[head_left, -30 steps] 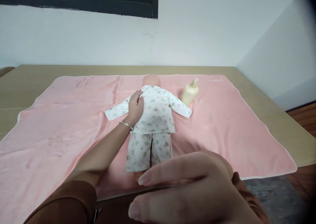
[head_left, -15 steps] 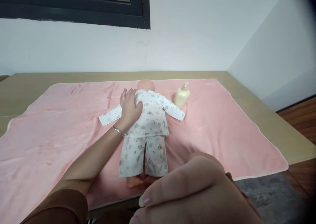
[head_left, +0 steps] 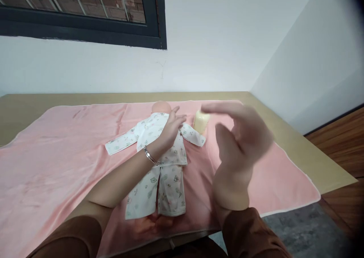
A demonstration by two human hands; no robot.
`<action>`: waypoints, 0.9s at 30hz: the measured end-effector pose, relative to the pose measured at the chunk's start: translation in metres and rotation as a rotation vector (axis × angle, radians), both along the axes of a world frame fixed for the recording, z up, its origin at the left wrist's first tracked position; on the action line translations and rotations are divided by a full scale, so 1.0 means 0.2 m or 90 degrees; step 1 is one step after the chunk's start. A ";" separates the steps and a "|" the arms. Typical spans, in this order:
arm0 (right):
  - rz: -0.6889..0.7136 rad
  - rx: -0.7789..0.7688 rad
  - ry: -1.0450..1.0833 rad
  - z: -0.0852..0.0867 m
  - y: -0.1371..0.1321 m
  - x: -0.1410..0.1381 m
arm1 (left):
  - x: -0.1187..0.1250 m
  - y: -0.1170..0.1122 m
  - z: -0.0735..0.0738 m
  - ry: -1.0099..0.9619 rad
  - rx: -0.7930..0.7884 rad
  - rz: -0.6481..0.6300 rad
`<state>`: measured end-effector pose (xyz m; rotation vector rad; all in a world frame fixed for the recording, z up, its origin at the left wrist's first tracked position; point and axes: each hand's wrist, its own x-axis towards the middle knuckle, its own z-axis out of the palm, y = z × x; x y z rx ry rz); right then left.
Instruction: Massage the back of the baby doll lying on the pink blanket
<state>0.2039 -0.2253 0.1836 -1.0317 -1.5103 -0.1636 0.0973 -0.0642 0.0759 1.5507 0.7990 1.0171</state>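
Note:
A baby doll (head_left: 161,107) in patterned white pyjamas lies on a pink blanket (head_left: 79,136), its head toward the wall and its bare feet toward me. My left hand (head_left: 171,128) is over the right side of the doll's pyjama top (head_left: 152,131), fingers spread and holding nothing; whether it touches the cloth is hard to tell. A cream-coloured bottle (head_left: 200,122) stands beside the doll's right-hand sleeve. Raised near it, my right hand (head_left: 243,133) is blurred, with thumb and forefinger apart and nothing between them. Its fingers hide the bottle's top.
The blanket lies over a light wooden table (head_left: 321,167) set against a white wall (head_left: 204,61). A dark-framed window (head_left: 157,27) is at the upper left. Wooden panels (head_left: 338,140) and a grey floor (head_left: 295,227) show on the right.
My left hand has moved right across the doll's back, from the left shoulder area. My right hand has risen from the lower foreground toward the bottle, and its fingers have opened. The view has tilted up slightly.

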 end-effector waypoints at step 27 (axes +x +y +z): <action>-0.204 -0.343 -0.049 -0.26 0.61 0.11 | -0.16 -0.15 0.19 -0.321 -0.684 -0.244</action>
